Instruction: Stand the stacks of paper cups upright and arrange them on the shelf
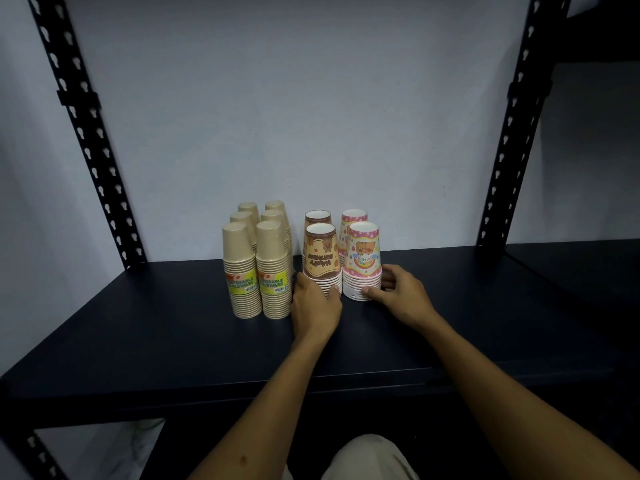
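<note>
**Head view: both hands on the front printed stacks**

Head view shows my left hand [317, 306] wrapped round the base of the front brown stack [321, 261], thumb on its right side at the rims, fingers hidden behind its left. My right hand [398, 289] cups the base of the front pink stack [363, 261], thumb across the front of the lowest rims, fingers curled round its right side. Both hands are closed on their stacks, which stand rims down on the shelf [138, 323] and touch each other.

Just behind each stands a twin: a second brown stack [317, 216] and a second pink stack [354, 216], so two brown and two pink, four printed stacks in a square. The print on the front ones reads upside down.

To the left, just beside my left hand, are six tan stacks in two rows of three, all upright with rims down. The front pair, left tan stack [241, 271] and right tan stack [274, 271], each carry a yellow label [241, 285]; the four behind show only their tops. That makes ten stacks in all, grouped near the middle of the dark shelf, close to the pale wall [311, 116]. Black slotted posts [86, 133] rise at either side.
</note>
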A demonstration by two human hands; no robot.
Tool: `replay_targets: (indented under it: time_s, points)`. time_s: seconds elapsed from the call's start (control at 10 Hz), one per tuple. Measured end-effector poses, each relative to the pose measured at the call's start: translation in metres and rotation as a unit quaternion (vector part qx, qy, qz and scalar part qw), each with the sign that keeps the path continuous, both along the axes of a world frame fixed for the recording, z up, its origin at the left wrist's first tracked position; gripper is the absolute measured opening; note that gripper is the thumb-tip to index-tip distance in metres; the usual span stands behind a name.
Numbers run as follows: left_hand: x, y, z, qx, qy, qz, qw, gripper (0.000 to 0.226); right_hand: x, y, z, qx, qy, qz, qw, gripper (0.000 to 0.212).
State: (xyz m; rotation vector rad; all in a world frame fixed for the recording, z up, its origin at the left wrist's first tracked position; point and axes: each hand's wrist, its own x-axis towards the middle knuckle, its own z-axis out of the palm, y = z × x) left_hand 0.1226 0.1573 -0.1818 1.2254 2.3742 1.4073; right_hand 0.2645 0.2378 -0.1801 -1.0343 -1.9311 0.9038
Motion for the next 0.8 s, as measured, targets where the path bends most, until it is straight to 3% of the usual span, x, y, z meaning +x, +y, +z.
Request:
replay_targets:
  time_s: [0.3,0.5,0.6,0.8]
  points:
    - [0.006,-0.014,0.001,-0.053,0.006,0.010,0.999,0.069,0.001,0.000,0.000,0.000,-0.010,0.003,1.000,0.067]
    - [0.011,-0.038,0.004,-0.063,0.032,-0.013,0.997,0.050,0.001,-0.004,0.002,0.004,-0.034,-0.003,0.999,0.069]
    - [0.004,-0.055,0.002,-0.062,0.090,-0.045,0.993,0.033,0.002,-0.005,0.002,0.015,-0.066,-0.011,0.998,0.067]
    - [-0.017,-0.087,0.004,-0.052,0.150,-0.054,0.986,0.026,0.004,-0.010,-0.003,0.059,-0.182,-0.066,0.979,0.039]
